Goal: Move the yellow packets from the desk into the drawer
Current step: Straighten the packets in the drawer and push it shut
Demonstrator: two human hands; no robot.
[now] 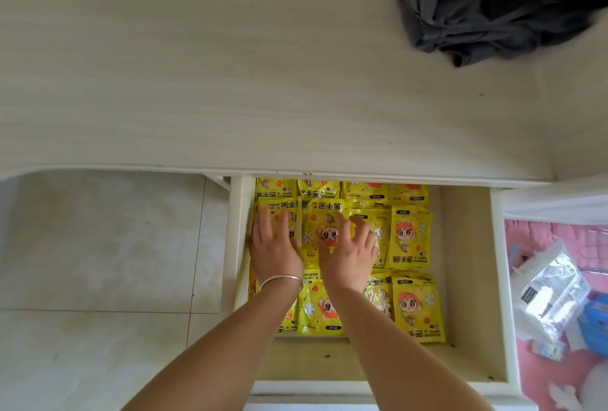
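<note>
Packets (409, 238) in yellow fill the open drawer (467, 266), lying flat in rough rows from under the desk (230, 81) edge down toward the drawer's near end, some overlapping their neighbours. Both hands reach into the drawer from its near end, palms down. The left hand (274, 246) lies flat on the packets along the drawer's left wall, its fingers (265, 218) straight and close together, gripping nothing. The right hand (350, 251) rests just beside it toward the drawer's middle, fingers (363, 228) spread and slightly curled over a packet printed with a cartoon face; whether they pinch that packet or only press on it is hard to tell. A silver bangle (283, 280) circles the left wrist. The right third of the drawer and a strip at its near end show bare bottom. On the desk's far right corner sits a heap of dark cloth (487, 2).
</note>
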